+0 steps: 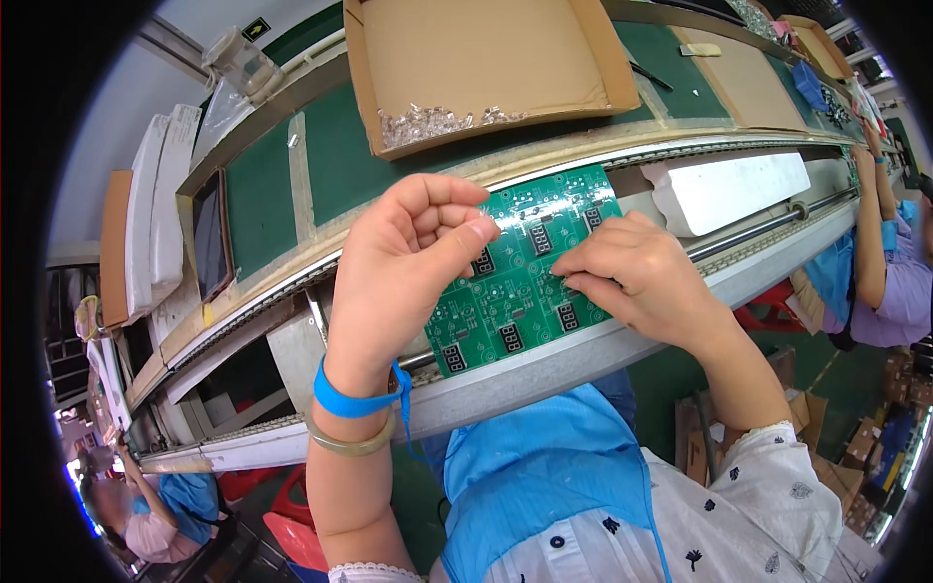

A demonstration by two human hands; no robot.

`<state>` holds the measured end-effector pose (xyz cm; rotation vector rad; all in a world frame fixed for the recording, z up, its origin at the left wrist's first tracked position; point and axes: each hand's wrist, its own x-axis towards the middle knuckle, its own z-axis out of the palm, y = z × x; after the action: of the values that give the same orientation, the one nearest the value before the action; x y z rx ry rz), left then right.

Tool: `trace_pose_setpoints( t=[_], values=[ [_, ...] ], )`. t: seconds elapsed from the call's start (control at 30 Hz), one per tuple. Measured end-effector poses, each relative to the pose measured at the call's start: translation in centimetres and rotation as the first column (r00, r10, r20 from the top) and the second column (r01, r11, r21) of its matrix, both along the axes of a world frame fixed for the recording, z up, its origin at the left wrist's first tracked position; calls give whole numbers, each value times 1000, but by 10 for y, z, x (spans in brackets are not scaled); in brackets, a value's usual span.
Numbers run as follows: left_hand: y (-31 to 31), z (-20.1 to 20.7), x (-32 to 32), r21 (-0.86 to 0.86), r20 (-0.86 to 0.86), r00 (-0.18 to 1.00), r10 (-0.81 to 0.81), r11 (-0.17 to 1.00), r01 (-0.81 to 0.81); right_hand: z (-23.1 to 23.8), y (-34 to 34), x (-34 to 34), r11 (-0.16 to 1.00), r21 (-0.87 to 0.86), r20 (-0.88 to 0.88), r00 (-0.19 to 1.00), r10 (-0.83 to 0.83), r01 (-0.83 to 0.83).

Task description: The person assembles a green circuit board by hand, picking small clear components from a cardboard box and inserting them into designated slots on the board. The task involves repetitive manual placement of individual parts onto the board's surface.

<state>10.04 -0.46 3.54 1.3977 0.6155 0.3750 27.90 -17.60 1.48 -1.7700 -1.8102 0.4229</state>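
Note:
A green circuit board [486, 316] lies across the rails in front of me, with several black digit displays [511, 337] mounted on it. Over its upper left part is my left hand [403, 257], thumb and forefinger closed together and the other fingers curled. My right hand [641, 277] pinches close to the board's surface at its right middle. Whatever sits between either set of fingertips is too small or hidden to name. A blue strap [355, 396] circles my left wrist, above a pale bangle [350, 442].
Beyond the board stands an open cardboard box [496, 49] with small clear parts [428, 124] along its near side. To the right lies a white foam block [739, 189]. A metal rail [486, 398] runs along my side. Other people [889, 243] work at both ends.

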Motion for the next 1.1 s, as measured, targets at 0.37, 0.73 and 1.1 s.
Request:
trace_pose_setpoints(
  t=[0.37,0.73,1.1],
  values=[
    [-11,-5,-4,-25,-9,999,31,999,-31,7,2,-8,1000,5,144,989,-13,12],
    [-13,-10,-5,-36,-5,1000,-7,999,7,10,7,-22,999,37,348,937,-36,25],
    [-15,-10,-4,-50,-3,999,-41,998,41,12,3,-9,997,16,163,983,-78,77]
  ],
)
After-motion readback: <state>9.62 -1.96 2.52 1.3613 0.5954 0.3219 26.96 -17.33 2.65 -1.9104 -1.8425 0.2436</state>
